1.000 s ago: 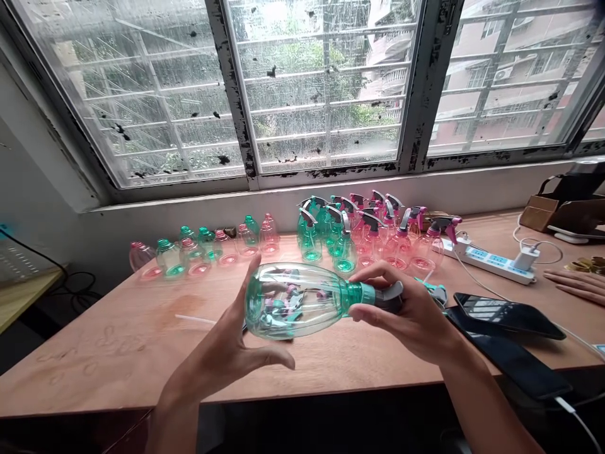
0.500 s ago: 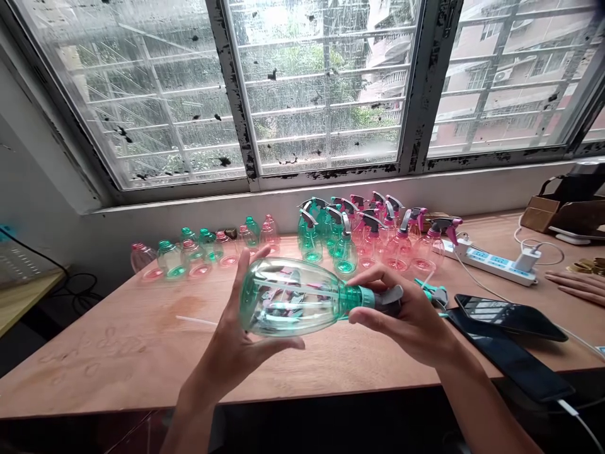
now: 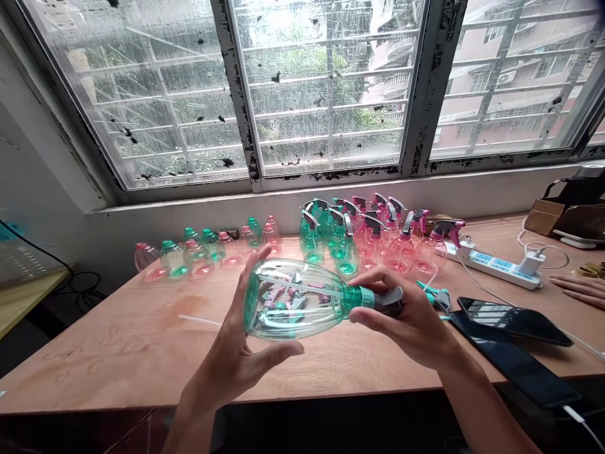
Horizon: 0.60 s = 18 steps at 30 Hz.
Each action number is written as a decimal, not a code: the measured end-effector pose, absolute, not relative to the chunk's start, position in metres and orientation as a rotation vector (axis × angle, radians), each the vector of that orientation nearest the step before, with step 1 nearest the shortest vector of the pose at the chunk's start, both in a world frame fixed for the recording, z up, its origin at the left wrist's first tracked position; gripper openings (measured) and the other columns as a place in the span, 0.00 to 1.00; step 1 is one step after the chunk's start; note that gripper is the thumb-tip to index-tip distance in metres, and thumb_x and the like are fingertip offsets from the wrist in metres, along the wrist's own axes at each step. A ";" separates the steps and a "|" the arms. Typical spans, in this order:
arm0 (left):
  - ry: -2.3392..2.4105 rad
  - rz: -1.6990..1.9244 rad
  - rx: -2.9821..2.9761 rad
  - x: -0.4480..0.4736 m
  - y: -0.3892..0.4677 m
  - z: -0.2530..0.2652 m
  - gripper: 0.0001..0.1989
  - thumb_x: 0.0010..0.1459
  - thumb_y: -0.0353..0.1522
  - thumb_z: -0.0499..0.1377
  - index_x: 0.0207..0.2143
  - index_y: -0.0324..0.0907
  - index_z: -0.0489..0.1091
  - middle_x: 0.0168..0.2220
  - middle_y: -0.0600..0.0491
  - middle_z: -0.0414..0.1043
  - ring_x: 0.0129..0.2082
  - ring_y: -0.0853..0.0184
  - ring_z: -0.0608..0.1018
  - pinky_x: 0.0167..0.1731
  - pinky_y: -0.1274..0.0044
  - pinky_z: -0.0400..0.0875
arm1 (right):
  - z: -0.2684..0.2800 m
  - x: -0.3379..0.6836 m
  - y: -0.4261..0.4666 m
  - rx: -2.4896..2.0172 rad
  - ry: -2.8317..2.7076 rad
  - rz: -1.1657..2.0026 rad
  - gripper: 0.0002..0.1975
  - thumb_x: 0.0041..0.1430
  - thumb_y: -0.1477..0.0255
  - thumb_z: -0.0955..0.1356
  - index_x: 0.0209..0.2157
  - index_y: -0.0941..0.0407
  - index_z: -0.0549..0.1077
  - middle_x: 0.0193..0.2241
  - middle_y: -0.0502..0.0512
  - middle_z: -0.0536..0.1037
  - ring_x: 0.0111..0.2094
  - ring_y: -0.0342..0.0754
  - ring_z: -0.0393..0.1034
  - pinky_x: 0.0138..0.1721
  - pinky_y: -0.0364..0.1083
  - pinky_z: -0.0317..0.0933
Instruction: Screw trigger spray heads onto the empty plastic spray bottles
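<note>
A clear green spray bottle lies sideways in the air above the table, its base toward the left and its neck toward the right. My left hand cups the base end, fingers behind it and thumb stretched along below. At the neck, my right hand grips the sprayer head, thumb and fingers near the green collar. A thin tube runs inside the bottle from the neck. Through its clear wall, pink, green and grey sprayer parts show behind it.
Several open green and pink bottles stand at the back left. Bottles with sprayers crowd the back middle. A white straw lies at left. On the right are loose sprayer heads, phones, a power strip and another person's hand.
The view has shifted slightly. Both hands keep their hold on the bottle, and its left end looks slightly lower and farther right. My left thumb has barely moved.
</note>
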State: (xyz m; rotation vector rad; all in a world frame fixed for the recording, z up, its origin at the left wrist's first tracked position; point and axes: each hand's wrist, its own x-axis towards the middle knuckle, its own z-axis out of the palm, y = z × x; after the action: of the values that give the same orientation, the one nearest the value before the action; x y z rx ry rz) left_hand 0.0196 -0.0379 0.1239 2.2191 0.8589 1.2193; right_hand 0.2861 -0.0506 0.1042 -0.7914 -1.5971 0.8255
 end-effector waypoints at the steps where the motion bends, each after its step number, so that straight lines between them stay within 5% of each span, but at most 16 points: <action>1: 0.870 1.214 2.221 0.019 -0.039 0.125 0.54 0.56 0.39 0.70 0.72 0.58 0.36 0.75 0.50 0.39 0.70 0.45 0.56 0.63 0.58 0.67 | 0.104 0.286 -0.050 -0.793 -1.597 0.831 0.13 0.59 0.67 0.77 0.44 0.51 0.75 0.30 0.48 0.77 0.29 0.44 0.73 0.28 0.41 0.64; 7: 0.806 1.307 2.342 0.015 -0.037 0.119 0.47 0.65 0.30 0.61 0.71 0.66 0.31 0.76 0.52 0.34 0.72 0.50 0.52 0.66 0.54 0.59 | 0.106 0.286 -0.049 -0.640 -1.528 1.059 0.10 0.62 0.68 0.75 0.43 0.51 0.74 0.31 0.47 0.78 0.29 0.43 0.75 0.32 0.42 0.69; 12: 0.908 1.269 2.256 0.017 -0.041 0.124 0.57 0.54 0.37 0.72 0.72 0.58 0.35 0.75 0.48 0.37 0.73 0.44 0.47 0.68 0.54 0.53 | 0.105 0.285 -0.051 -0.748 -1.547 0.893 0.13 0.58 0.68 0.77 0.43 0.52 0.75 0.29 0.47 0.76 0.28 0.43 0.72 0.26 0.40 0.64; 18: 0.781 1.323 2.332 0.015 -0.041 0.125 0.51 0.59 0.32 0.68 0.71 0.64 0.37 0.75 0.52 0.38 0.73 0.48 0.47 0.65 0.58 0.62 | 0.105 0.284 -0.050 -0.598 -1.479 1.040 0.11 0.61 0.67 0.75 0.43 0.52 0.74 0.29 0.47 0.78 0.28 0.45 0.77 0.30 0.42 0.70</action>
State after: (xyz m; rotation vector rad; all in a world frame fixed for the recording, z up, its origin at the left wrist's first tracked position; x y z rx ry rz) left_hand 0.0152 -0.0408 0.1251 2.3321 0.7808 1.3228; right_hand 0.2841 -0.0505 0.1053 -0.5976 -1.4795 1.0397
